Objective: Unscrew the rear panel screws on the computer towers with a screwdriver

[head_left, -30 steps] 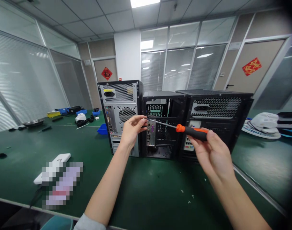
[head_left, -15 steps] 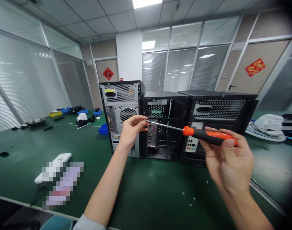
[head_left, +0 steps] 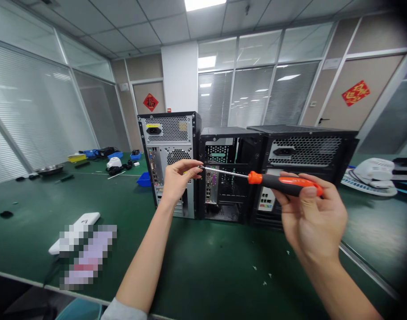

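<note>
Directions are read from the person, twelve o'clock being straight ahead. The right hand (head_left: 315, 218), at one o'clock, is grasping the handle of a screwdriver (head_left: 278, 183), black with orange parts. The tool lies nearly level, handle towards one o'clock, its metal shaft running to a tip just left of twelve. The left hand (head_left: 178, 180), towards eleven o'clock, has thumb and fingers drawn together at that tip; whether they grip the tip itself or a small piece upon it cannot be told. A grey sleeve (head_left: 123, 310) covers part of the left arm.

Behind the hands, three computer cases stand upright in a row, rear panels facing the person. The tall case (head_left: 170, 129) is at eleven to twelve o'clock, the middle case (head_left: 235, 186) at twelve, with openings in its back, and the wide case (head_left: 303, 155) at one. All rest on a green table (head_left: 206, 275). Several small pale bits (head_left: 270, 275) lie on it at one o'clock, nearer than the cases.

At ten o'clock lie a white device (head_left: 86, 220) and a pixelated lilac object (head_left: 90, 258), close together. A blue tray (head_left: 144, 180) sits at eleven, just beside the tall case. A metal dish (head_left: 50, 170) and a yellow tray (head_left: 76, 158) are farther off, between ten and eleven. At two o'clock sits a white object (head_left: 372, 173) of unclear kind.
</note>
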`<action>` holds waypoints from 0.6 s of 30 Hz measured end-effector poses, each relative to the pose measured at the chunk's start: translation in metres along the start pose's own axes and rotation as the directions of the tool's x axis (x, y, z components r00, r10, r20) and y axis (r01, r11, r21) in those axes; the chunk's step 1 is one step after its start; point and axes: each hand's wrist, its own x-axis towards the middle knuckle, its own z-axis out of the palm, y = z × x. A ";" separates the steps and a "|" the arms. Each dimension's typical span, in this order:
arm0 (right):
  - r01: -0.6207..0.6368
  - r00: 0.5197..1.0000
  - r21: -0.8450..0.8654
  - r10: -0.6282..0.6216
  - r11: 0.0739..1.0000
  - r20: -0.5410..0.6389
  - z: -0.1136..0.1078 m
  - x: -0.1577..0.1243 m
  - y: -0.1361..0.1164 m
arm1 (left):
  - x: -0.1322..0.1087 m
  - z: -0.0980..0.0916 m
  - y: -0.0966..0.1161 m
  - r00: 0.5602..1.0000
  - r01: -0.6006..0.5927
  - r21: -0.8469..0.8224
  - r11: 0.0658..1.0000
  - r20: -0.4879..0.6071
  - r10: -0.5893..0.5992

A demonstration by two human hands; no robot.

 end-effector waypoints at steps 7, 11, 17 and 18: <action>-0.031 0.999 0.005 0.031 1.000 0.045 0.006 -0.001 0.000 | 0.000 -0.009 0.003 1.000 -0.009 0.010 1.000 -0.022 0.010; -0.043 0.997 0.006 0.043 0.999 0.069 0.006 -0.003 -0.001 | -0.001 -0.012 0.004 0.999 -0.033 0.084 0.996 -0.027 0.035; -0.140 0.990 0.034 0.139 0.990 0.031 0.005 -0.008 0.002 | -0.004 -0.015 0.006 0.999 -0.015 0.102 0.995 -0.037 0.019; -0.161 0.987 0.037 0.160 0.986 0.033 0.005 -0.008 0.003 | -0.005 -0.016 0.006 0.999 -0.006 0.091 0.996 -0.035 0.009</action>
